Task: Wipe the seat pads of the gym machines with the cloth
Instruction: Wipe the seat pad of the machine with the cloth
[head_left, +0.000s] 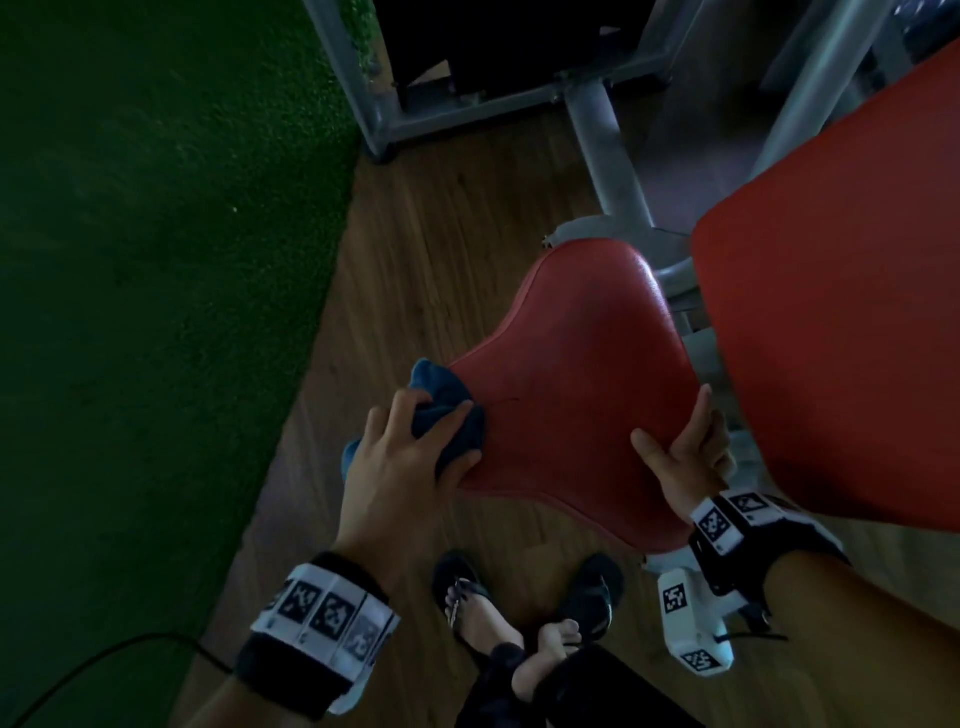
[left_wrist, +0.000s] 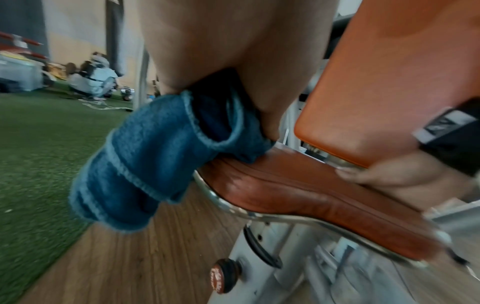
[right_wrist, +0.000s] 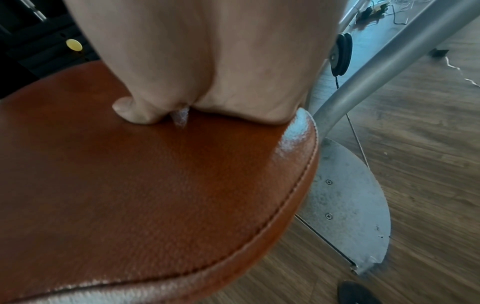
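Observation:
A red, saddle-shaped seat pad sits on a grey machine. My left hand grips a bunched blue cloth and presses it on the pad's left edge, where part of the cloth hangs off the side. My right hand holds the pad's right edge, thumb on top and fingers curled under the rim. A larger red back pad stands close on the right.
Green turf covers the floor on the left, beside wood flooring. The grey machine frame runs behind the seat. My feet in black sandals are below it. A black cable lies at the lower left.

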